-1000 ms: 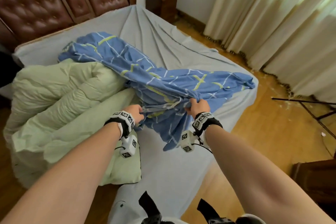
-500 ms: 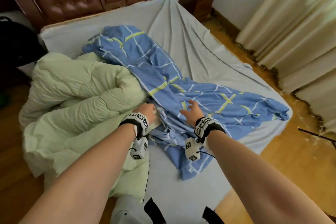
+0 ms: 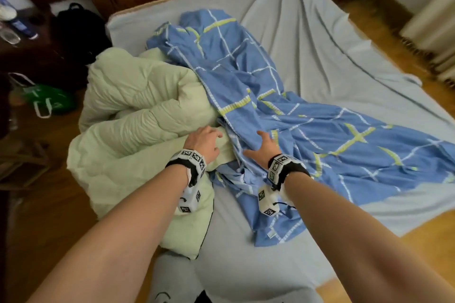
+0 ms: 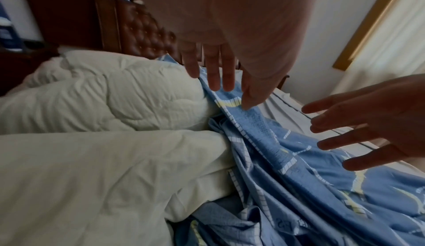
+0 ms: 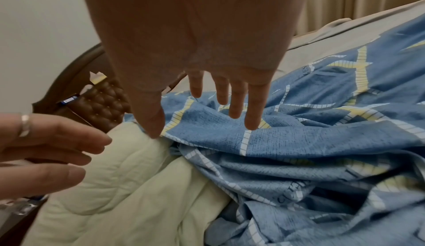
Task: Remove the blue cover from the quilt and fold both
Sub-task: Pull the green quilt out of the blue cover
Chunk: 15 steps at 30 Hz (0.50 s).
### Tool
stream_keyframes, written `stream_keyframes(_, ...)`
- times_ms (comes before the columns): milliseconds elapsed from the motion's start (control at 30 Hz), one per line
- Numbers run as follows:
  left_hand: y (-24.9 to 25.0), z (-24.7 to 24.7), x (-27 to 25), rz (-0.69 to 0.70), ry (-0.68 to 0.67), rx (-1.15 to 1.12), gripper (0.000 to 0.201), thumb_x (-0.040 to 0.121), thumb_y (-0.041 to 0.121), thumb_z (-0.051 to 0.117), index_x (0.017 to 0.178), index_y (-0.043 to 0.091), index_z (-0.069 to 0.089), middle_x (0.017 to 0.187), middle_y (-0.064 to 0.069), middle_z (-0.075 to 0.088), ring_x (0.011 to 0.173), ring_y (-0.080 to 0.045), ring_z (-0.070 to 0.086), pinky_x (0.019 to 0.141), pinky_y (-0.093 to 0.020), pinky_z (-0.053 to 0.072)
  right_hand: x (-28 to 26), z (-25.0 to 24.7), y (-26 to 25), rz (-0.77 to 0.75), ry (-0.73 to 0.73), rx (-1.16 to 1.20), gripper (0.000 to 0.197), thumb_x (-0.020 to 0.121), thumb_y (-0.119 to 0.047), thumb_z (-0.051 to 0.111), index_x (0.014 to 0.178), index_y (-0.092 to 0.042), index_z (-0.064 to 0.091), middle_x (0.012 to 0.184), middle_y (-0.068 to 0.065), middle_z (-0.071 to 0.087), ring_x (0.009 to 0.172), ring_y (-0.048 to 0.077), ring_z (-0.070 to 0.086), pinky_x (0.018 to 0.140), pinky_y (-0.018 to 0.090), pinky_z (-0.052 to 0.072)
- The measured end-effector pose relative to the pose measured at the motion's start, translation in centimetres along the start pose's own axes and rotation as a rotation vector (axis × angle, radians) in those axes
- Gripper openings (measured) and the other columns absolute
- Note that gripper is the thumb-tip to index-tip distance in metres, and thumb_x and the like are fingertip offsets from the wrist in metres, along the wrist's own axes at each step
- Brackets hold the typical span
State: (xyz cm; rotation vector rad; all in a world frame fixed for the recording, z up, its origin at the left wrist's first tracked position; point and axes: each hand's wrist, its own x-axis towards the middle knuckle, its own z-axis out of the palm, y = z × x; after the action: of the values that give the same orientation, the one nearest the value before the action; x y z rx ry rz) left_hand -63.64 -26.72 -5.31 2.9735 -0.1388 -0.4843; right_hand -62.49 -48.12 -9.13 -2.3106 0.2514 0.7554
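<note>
On the bed (image 3: pixel 320 44), the green quilt (image 3: pixel 138 96) is heaped beside the spread blue cover (image 3: pixel 246 76). Both the left hand (image 3: pixel 204 141) and right hand (image 3: pixel 264 149) are seen released; a ring (image 5: pixel 24 125) is shown only by the right wrist view.

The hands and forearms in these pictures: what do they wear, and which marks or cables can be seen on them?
Both forearms are bare, with no sleeves. The left hand and the right hand each have a black wrist strap carrying white blocks printed with black square markers. A white marker cube hangs under each wrist, with a thin black cable. In the right wrist view, a silver ring sits on a left finger.
</note>
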Motion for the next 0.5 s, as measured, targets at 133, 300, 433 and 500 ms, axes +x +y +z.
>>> stream_keyframes(133, -1.4, 4.2, 5.7, 0.023, -0.164, 0.043, 0.06, 0.081, 0.036, 0.066, 0.137, 0.025, 0.046, 0.139, -0.003, 0.043, 0.127, -0.024, 0.043, 0.1, -0.041, 0.042, 5.0, 3.0, 0.4, 0.033, 0.043, -0.132, 0.093, 0.078, -0.042, 0.076, 0.152, -0.031, 0.021, 0.157, 0.01, 0.023, 0.142, 0.037, 0.028, 0.114, 0.049, 0.03)
stream_keyframes(300, -2.3, 9.9, 11.0, 0.029, -0.255, 0.084, 0.082, 0.071, 0.047, 0.076, 0.139, 0.019, 0.038, 0.14, -0.008, 0.041, 0.127, -0.029, 0.042, 0.097, -0.044, 0.042, 10.3, 7.1, 1.0, 0.055, 0.076, -0.397, 0.105, 0.075, -0.05, 0.074, 0.151, -0.045, 0.001, 0.162, 0.002, -0.007, 0.148, 0.035, 0.001, 0.11, 0.068, 0.02)
stream_keyframes(433, -2.1, 13.3, 14.0, -0.046, -0.211, 0.07, 0.07, 0.078, 0.038, 0.074, 0.136, 0.017, 0.039, 0.135, -0.009, 0.048, 0.123, -0.029, 0.048, 0.092, -0.043, 0.045, 14.0, 10.5, 0.9, -0.032, 0.139, -0.547, 0.114, 0.076, -0.037, 0.075, 0.148, -0.051, -0.012, 0.162, 0.01, -0.008, 0.145, 0.04, 0.013, 0.106, 0.072, 0.022)
stream_keyframes(500, -2.2, 13.8, 14.9, -0.059, -0.202, 0.075, 0.042, 0.089, 0.021, 0.061, 0.128, 0.017, 0.049, 0.129, -0.009, 0.055, 0.118, -0.028, 0.055, 0.086, -0.039, 0.048, 15.1, 11.3, 0.6, -0.035, 0.15, -0.545, 0.099, 0.081, -0.025, 0.068, 0.15, -0.049, 0.002, 0.156, 0.017, 0.016, 0.133, 0.043, 0.035, 0.101, 0.065, 0.035)
